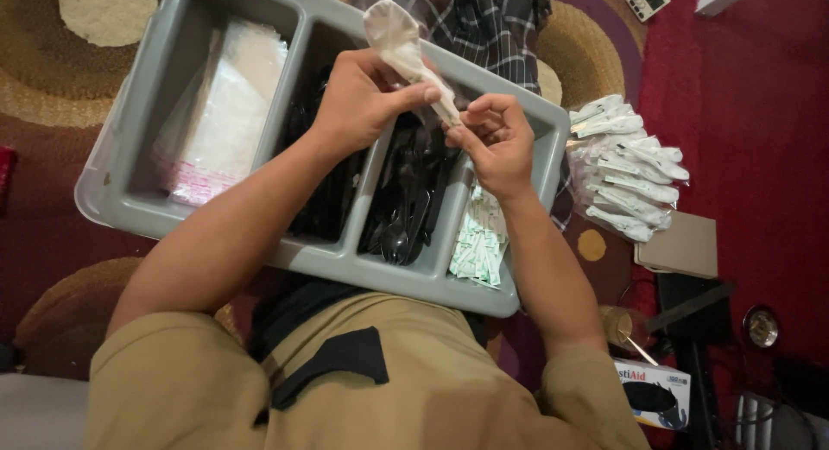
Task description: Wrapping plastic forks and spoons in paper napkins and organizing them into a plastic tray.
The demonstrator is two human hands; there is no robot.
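Left hand (363, 100) gripped white wrapped packet (404, 53); right hand (496, 143) fingers pinched its lower end. Finished packets (626, 165) piled beside grey tray (112, 182); black cutlery (406, 208) remained.

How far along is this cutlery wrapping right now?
Done: a pile of wrapped packets lies beside the grey tray. In hand: left hand and right hand hold one white wrapped piece. Left: black cutlery and small green-white packets remain in the compartments.
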